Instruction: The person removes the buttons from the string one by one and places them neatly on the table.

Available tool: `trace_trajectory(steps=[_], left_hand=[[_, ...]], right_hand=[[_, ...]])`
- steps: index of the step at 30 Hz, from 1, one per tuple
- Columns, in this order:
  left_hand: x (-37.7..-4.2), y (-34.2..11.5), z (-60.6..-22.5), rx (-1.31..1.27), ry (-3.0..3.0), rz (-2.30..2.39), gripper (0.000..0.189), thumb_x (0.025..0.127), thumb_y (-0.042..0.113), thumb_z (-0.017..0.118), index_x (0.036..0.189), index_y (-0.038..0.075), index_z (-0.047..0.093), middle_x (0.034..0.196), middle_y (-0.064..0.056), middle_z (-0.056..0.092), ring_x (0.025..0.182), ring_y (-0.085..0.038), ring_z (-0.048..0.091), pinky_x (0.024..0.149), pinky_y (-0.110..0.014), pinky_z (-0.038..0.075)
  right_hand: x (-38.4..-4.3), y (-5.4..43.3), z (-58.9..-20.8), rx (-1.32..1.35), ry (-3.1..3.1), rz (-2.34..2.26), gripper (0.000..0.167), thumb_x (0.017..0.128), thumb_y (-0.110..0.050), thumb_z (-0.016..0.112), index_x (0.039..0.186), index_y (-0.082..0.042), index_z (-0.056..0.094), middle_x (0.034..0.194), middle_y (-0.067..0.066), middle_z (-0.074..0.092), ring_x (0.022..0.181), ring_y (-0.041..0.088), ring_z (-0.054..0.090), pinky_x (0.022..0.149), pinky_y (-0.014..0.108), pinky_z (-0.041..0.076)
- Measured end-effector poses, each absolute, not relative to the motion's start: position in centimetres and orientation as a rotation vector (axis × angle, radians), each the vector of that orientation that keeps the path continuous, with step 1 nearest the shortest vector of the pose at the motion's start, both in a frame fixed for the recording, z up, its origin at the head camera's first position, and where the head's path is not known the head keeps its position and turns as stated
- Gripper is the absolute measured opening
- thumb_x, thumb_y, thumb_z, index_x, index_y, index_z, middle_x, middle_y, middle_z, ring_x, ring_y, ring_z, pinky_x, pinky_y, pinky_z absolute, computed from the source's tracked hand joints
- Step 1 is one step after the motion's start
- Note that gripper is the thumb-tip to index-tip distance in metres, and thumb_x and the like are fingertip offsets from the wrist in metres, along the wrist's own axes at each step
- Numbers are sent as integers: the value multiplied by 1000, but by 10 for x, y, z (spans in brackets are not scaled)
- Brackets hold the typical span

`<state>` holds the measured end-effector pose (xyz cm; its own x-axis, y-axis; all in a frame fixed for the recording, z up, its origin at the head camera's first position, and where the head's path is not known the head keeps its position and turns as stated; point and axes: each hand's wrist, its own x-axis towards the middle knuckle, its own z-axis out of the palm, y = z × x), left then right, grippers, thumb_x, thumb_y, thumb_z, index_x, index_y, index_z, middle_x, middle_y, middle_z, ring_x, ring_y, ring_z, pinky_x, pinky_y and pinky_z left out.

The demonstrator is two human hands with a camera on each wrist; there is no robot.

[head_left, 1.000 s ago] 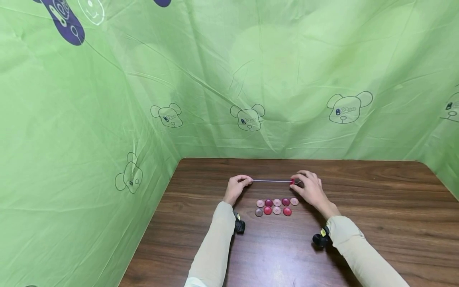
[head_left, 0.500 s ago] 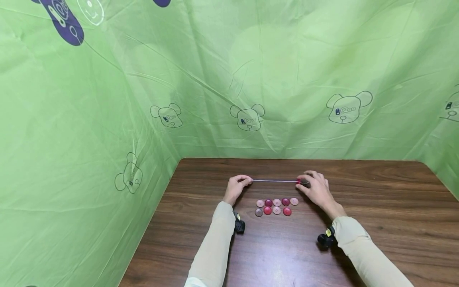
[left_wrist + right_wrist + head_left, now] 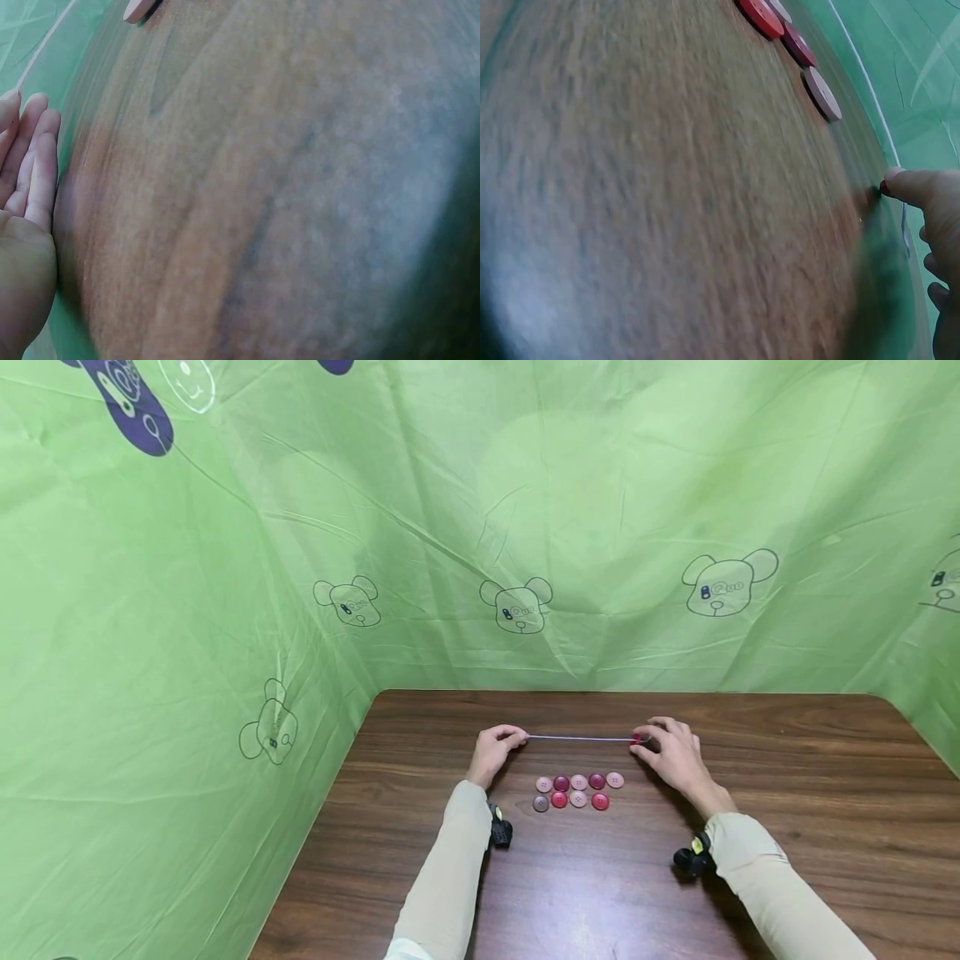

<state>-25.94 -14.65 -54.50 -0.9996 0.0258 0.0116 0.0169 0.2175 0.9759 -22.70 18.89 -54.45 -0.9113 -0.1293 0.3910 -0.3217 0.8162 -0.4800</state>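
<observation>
A thin pale purple string (image 3: pixel 577 738) stretches nearly straight between both hands over the far part of the table. At its left end my left hand (image 3: pixel 495 753) pinches it between thumb and fingers. My right hand (image 3: pixel 672 758) pinches a red button (image 3: pixel 635 739), which sits where the string meets the fingertips; most of it is covered by the fingers. In the right wrist view a loose tail of string hangs past the thumb, and the button (image 3: pixel 885 188) shows only as a dark red edge. Two rows of buttons (image 3: pixel 578 782) in pink, red, maroon and grey-brown lie below the string.
The brown wood-grain table (image 3: pixel 570 893) has its far edge against a green cloth (image 3: pixel 585 643) that hangs behind and at the left. A small black camera is strapped to each wrist, the right camera (image 3: pixel 692 862) hanging low over the tabletop.
My right hand has slid to the right with the red button, and the length of string between the hands has grown. The left hand and the rows of buttons have stayed put.
</observation>
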Motion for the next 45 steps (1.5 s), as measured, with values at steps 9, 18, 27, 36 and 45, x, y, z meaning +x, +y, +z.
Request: trace_trajectory(steps=[9, 18, 27, 36, 45], left_hand=[[-260, -147, -545, 31, 2460, 1940, 11, 87, 18, 69, 91, 10, 75, 84, -2, 73, 80, -9, 64, 74, -24, 50], [-259, -147, -545, 32, 2455, 1934, 13, 87, 20, 69, 92, 9, 75, 87, -4, 73, 81, -10, 65, 75, -24, 50], [-258, -147, -544, 29, 2448, 1939, 11, 88, 18, 68, 92, 10, 75, 89, -7, 73, 83, -12, 65, 77, -27, 51], [-257, -146, -544, 54, 2453, 1954, 11, 88, 18, 69, 91, 9, 75, 88, -8, 73, 83, -15, 66, 77, -26, 51], [-257, -146, -543, 39, 2466, 1932, 13, 88, 21, 69, 91, 10, 75, 87, -5, 73, 85, -17, 66, 77, -28, 52]], right_hand=[[-226, 198, -543, 309, -2665, 768, 30, 81, -24, 75, 106, -9, 69, 126, 21, 52, 114, 44, 41, 83, 57, 29], [-226, 211, -544, 275, -2665, 774, 29, 81, -24, 75, 106, -8, 68, 125, 21, 51, 115, 46, 39, 82, 57, 28], [-221, 220, -540, 238, -2673, 780, 32, 83, -24, 74, 108, -6, 67, 126, 23, 50, 115, 48, 39, 81, 58, 27], [-219, 227, -543, 211, -2656, 793, 32, 82, -24, 74, 109, -7, 66, 125, 22, 50, 114, 48, 39, 81, 58, 27], [-218, 233, -543, 185, -2668, 810, 33, 84, -26, 73, 110, -8, 65, 129, 23, 49, 116, 49, 38, 83, 58, 26]])
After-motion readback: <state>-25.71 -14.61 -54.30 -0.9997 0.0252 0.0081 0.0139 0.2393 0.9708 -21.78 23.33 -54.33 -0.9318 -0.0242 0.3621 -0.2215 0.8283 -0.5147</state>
